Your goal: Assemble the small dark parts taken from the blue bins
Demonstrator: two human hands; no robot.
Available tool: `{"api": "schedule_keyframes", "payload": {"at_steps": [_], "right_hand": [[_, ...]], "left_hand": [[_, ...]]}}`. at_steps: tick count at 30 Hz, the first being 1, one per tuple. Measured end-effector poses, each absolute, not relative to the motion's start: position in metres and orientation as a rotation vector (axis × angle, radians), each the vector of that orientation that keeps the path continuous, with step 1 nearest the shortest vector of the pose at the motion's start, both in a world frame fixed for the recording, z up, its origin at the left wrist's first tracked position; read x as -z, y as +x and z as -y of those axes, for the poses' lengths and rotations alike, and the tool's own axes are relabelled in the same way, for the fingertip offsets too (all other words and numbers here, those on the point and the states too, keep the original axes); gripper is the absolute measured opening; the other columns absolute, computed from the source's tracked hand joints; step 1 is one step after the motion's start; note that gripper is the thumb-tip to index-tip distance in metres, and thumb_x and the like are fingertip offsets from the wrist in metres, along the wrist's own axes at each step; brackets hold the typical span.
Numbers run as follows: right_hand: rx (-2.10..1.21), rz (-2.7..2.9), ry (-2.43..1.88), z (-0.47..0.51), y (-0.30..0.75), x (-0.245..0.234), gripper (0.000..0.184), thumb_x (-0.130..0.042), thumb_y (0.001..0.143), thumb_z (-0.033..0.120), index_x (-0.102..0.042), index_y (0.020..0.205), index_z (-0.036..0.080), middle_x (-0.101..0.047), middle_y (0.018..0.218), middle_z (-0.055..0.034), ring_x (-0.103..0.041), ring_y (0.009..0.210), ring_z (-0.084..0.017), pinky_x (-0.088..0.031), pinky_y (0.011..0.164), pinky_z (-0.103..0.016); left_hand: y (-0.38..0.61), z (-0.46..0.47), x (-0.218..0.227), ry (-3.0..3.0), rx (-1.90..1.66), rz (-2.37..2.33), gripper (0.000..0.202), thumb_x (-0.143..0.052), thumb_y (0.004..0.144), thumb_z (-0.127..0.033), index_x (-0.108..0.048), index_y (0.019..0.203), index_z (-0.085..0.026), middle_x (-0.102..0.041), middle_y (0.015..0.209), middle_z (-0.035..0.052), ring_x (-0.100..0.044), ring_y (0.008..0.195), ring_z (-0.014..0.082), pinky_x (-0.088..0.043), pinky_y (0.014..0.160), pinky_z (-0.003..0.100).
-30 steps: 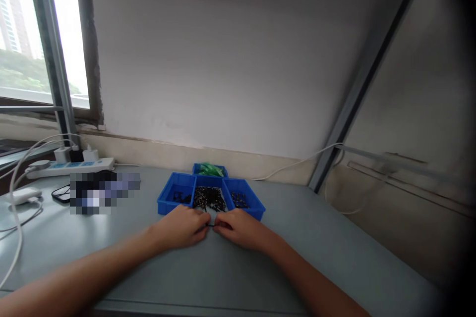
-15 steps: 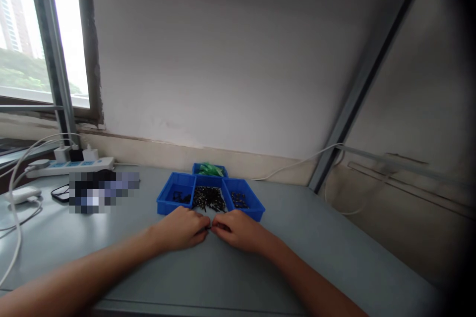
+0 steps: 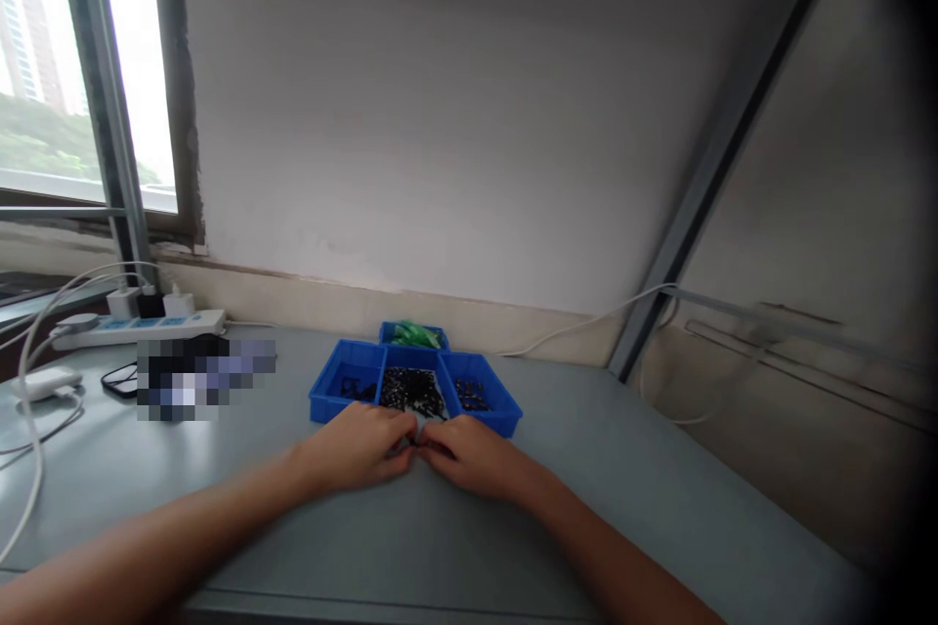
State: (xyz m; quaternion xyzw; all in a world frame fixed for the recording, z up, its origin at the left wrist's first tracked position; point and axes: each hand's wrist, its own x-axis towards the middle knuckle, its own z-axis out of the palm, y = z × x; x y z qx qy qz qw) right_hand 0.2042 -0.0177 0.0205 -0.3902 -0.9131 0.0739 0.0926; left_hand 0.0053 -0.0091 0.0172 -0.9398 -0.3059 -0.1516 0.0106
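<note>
My left hand (image 3: 366, 444) and my right hand (image 3: 465, 454) meet just in front of the blue bins, their fingertips pinched close together. Between them is a tiny dark piece, mostly covered by the fingers and too small to name. Beyond my left hand, the left blue bin (image 3: 326, 402) holds some black parts (image 3: 356, 388). A heap of small black and shiny pieces (image 3: 414, 389) fills the middle bin. Behind my right hand, the right blue bin (image 3: 504, 405) has several small dark metallic pieces (image 3: 471, 395) in it.
A small blue bin at the back contains green plastic packaging (image 3: 414, 334). On the left are a white power strip (image 3: 197, 324) with plugs, a white charger (image 3: 48, 383) with cables, and a blurred-out item (image 3: 205, 376). A metal post (image 3: 652, 303) rises at the right.
My left hand has shifted slightly right, and its fingertips are now closer to my right hand's. The right hand and the bins look unmoved.
</note>
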Motion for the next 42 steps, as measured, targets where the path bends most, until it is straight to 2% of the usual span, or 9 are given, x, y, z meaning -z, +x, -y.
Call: {"api": "schedule_keyframes", "payload": {"at_steps": [4, 11, 19, 30, 38, 42], "right_hand": [[-0.238, 2.725, -1.171, 0.0193, 0.2034, -0.0226, 0.022, -0.041, 0.09, 0.021, -0.062, 0.095, 0.019, -0.068, 0.089, -0.004, -0.061, 0.079, -0.017, -0.037, 0.066, -0.023], [-0.228, 2.72, -1.157, 0.0162, 0.2047, -0.0188, 0.02, -0.042, 0.089, 0.021, -0.062, 0.091, 0.018, -0.068, 0.084, -0.0037, -0.06, 0.076, -0.016, -0.036, 0.064, -0.023], [-0.192, 2.663, -1.208, 0.0144, 0.2079, -0.0185, 0.018, -0.046, 0.087, 0.024, -0.062, 0.081, 0.018, -0.067, 0.077, -0.0027, -0.06, 0.07, -0.015, -0.034, 0.059, -0.022], [-0.176, 2.662, -1.119, 0.02, 0.2033, -0.0213, 0.019, -0.047, 0.087, 0.026, -0.061, 0.077, 0.018, -0.065, 0.071, -0.0015, -0.059, 0.067, -0.014, -0.033, 0.058, -0.021], [-0.175, 2.66, -1.164, 0.0182, 0.2053, -0.0197, 0.014, -0.049, 0.082, 0.019, -0.061, 0.077, 0.017, -0.065, 0.07, -0.0014, -0.058, 0.065, -0.014, -0.032, 0.057, -0.021], [-0.188, 2.69, -1.173, 0.0158, 0.2063, -0.0184, 0.014, -0.049, 0.083, 0.02, -0.062, 0.079, 0.017, -0.066, 0.072, -0.0018, -0.059, 0.066, -0.014, -0.032, 0.056, -0.021]], "left_hand": [[0.0054, 0.0107, -0.0186, -2.999, 0.54, 0.899, 0.008, -0.048, 0.084, -0.021, -0.054, 0.088, -0.018, -0.063, 0.083, 0.0013, -0.061, 0.074, 0.016, -0.043, 0.064, 0.022], [0.0052, 0.0105, -0.0172, -2.999, 0.568, 0.853, 0.008, -0.049, 0.086, -0.023, -0.055, 0.088, -0.018, -0.063, 0.083, 0.0014, -0.061, 0.075, 0.0162, -0.043, 0.064, 0.023], [0.0051, 0.0092, -0.0179, -2.898, 0.426, 0.942, 0.009, -0.048, 0.084, -0.021, -0.055, 0.087, -0.019, -0.065, 0.08, 0.0016, -0.062, 0.072, 0.0186, -0.044, 0.061, 0.024], [0.0054, 0.0085, -0.0141, -2.875, 0.302, 0.933, 0.008, -0.049, 0.083, -0.022, -0.055, 0.078, -0.018, -0.066, 0.076, 0.0024, -0.064, 0.069, 0.0195, -0.046, 0.06, 0.025], [0.0053, 0.008, -0.0134, -2.852, 0.316, 0.96, 0.009, -0.046, 0.084, -0.023, -0.054, 0.087, -0.018, -0.065, 0.075, 0.0025, -0.064, 0.067, 0.0213, -0.046, 0.058, 0.027], [0.0055, 0.0082, -0.0157, -2.871, 0.372, 0.984, 0.009, -0.046, 0.085, -0.022, -0.051, 0.09, -0.018, -0.064, 0.074, 0.002, -0.062, 0.067, 0.0203, -0.045, 0.058, 0.026]]}}
